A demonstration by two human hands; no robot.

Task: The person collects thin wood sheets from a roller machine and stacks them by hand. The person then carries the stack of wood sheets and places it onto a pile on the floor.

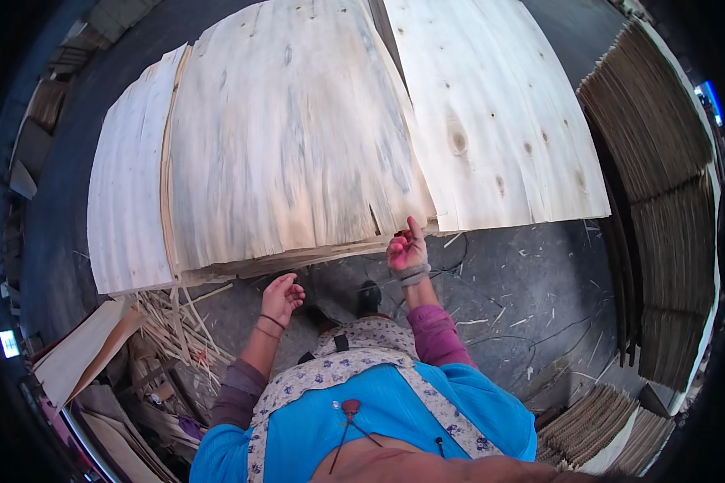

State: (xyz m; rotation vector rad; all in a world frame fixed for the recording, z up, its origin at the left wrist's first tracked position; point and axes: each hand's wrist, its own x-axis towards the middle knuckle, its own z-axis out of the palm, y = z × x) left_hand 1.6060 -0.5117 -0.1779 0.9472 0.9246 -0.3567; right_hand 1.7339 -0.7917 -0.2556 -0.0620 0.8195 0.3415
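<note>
Right hand (pixel 408 251) at one of three top veneer sheets (pixel 298 145); left hand (pixel 280 299) apart.

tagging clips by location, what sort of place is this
Probably a wood-veneer workshop: broad, thin wood sheets lie in front, brown layered stacks line the right, and loose wood strips lie heaped at lower left.

The left grip (pixel 282 299) hovers half-curled while the right grip (pixel 408 247) reaches farther forward.
</note>
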